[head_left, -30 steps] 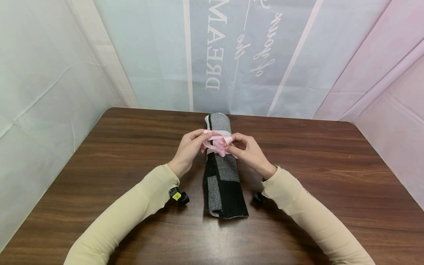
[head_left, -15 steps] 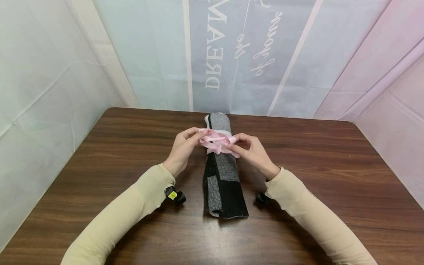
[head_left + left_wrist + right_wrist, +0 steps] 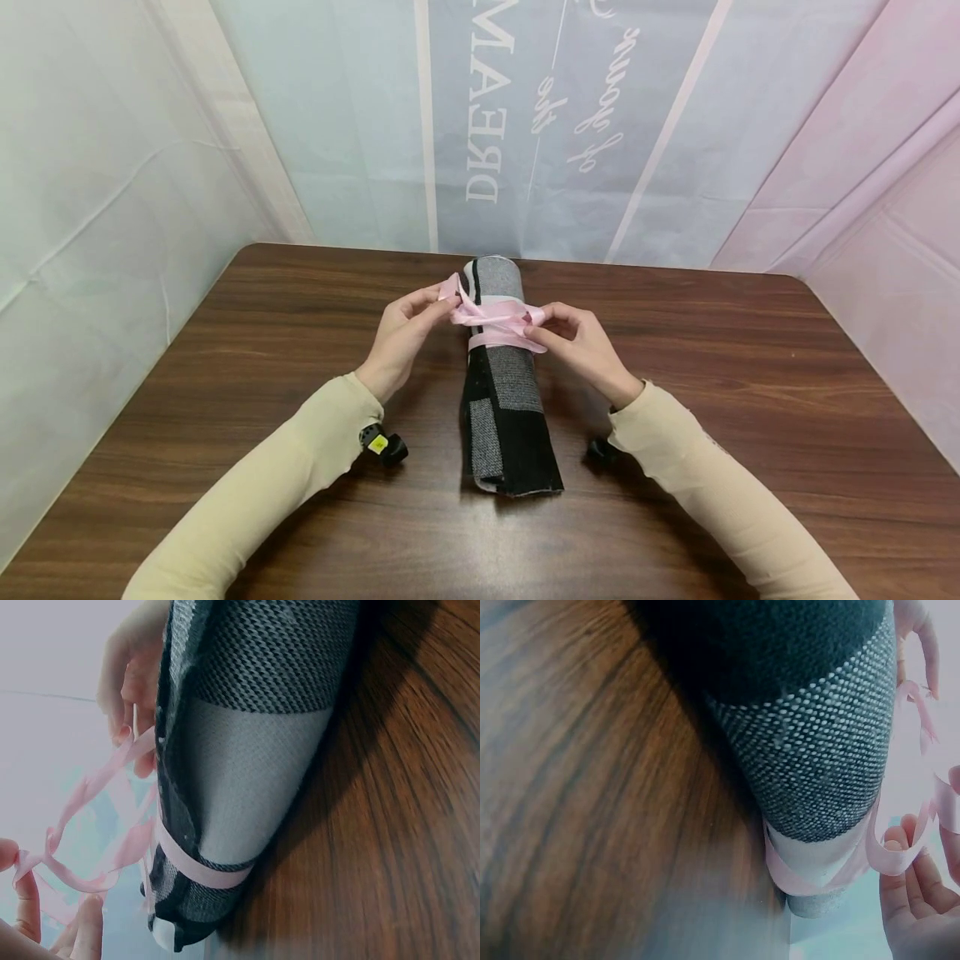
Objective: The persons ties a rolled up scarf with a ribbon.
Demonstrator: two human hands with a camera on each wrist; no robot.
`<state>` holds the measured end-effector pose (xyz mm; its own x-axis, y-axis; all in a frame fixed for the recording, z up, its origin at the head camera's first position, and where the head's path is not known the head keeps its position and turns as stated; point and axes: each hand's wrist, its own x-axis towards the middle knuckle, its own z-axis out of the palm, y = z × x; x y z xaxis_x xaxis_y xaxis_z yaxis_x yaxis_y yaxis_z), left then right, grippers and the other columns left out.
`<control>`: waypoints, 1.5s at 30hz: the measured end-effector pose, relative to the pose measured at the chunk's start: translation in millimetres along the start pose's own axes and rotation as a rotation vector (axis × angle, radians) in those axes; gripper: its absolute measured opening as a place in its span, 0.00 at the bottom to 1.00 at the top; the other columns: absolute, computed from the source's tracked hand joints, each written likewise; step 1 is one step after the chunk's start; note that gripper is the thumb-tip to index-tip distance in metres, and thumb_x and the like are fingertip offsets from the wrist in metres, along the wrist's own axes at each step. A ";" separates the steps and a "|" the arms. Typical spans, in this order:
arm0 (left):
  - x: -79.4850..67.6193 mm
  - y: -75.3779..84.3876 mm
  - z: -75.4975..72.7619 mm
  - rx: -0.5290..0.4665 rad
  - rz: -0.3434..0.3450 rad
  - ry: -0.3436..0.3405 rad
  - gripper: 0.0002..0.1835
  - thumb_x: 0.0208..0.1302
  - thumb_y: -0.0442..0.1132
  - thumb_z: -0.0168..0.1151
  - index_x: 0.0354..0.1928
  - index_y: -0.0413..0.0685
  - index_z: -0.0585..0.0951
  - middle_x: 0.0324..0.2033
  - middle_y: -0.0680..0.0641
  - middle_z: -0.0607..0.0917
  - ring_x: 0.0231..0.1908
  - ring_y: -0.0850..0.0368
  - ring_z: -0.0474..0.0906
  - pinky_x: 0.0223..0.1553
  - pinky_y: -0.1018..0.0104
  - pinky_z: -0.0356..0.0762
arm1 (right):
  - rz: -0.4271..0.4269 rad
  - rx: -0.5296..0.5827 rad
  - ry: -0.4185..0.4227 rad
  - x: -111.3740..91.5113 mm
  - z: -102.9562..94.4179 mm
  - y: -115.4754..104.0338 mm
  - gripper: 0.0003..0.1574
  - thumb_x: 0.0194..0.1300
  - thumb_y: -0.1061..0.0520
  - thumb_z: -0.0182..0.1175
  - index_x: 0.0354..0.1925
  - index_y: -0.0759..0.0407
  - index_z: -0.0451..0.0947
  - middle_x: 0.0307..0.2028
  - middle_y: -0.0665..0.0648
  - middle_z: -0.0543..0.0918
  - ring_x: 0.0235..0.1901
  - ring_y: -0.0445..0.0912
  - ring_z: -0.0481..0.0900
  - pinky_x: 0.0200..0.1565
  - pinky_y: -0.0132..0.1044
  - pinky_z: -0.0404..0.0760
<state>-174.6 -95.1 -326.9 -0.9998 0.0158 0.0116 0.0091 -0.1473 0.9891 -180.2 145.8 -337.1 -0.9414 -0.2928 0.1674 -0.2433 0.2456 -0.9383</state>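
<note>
Head view: high, facing forward and down over the whole desk [image 3: 225, 350], moderately far. Left wrist view: low at desk level, very close, looking along the rolled cloth [image 3: 247, 750] from its left. Right wrist view: same, from its right, somewhat blurred. All three share the cloth and pink ribbon [image 3: 498, 321].

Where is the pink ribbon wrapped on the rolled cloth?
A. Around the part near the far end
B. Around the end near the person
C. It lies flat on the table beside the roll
A: the pink ribbon circles the rolled cloth near its far end, and the left hand and right hand each pinch a ribbon end there.
</note>
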 end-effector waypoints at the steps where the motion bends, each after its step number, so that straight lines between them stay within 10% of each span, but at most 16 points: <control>1: 0.1 -0.5 -1.2 0.008 0.007 0.002 0.04 0.61 0.36 0.63 0.35 0.43 0.82 0.60 0.48 0.77 0.61 0.58 0.70 0.64 0.58 0.64 | 0.002 0.001 0.000 -0.2 -0.5 0.2 0.08 0.62 0.60 0.63 0.36 0.65 0.77 0.37 0.55 0.80 0.32 0.40 0.78 0.36 0.30 0.77; 28: -1.0 -9.6 -33.1 0.269 0.116 0.036 0.09 0.57 0.33 0.66 0.26 0.40 0.75 0.69 0.44 0.65 0.67 0.48 0.63 0.67 0.51 0.61 | -0.006 -0.035 0.034 -6.2 -26.4 10.7 0.11 0.64 0.60 0.61 0.38 0.71 0.77 0.43 0.65 0.83 0.38 0.38 0.81 0.41 0.27 0.78; 45: -2.7 -10.6 -49.6 0.314 0.103 0.043 0.10 0.56 0.34 0.68 0.26 0.37 0.76 0.68 0.45 0.67 0.66 0.47 0.65 0.66 0.52 0.62 | 0.012 -0.137 0.090 -16.7 -51.5 18.7 0.12 0.64 0.58 0.62 0.37 0.69 0.77 0.36 0.45 0.83 0.34 0.40 0.82 0.37 0.29 0.79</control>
<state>-172.9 -142.6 -344.7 -0.9932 -0.0259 0.1138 0.1080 0.1665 0.9801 -181.0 202.8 -341.9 -0.9600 -0.2069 0.1885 -0.2557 0.3745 -0.8913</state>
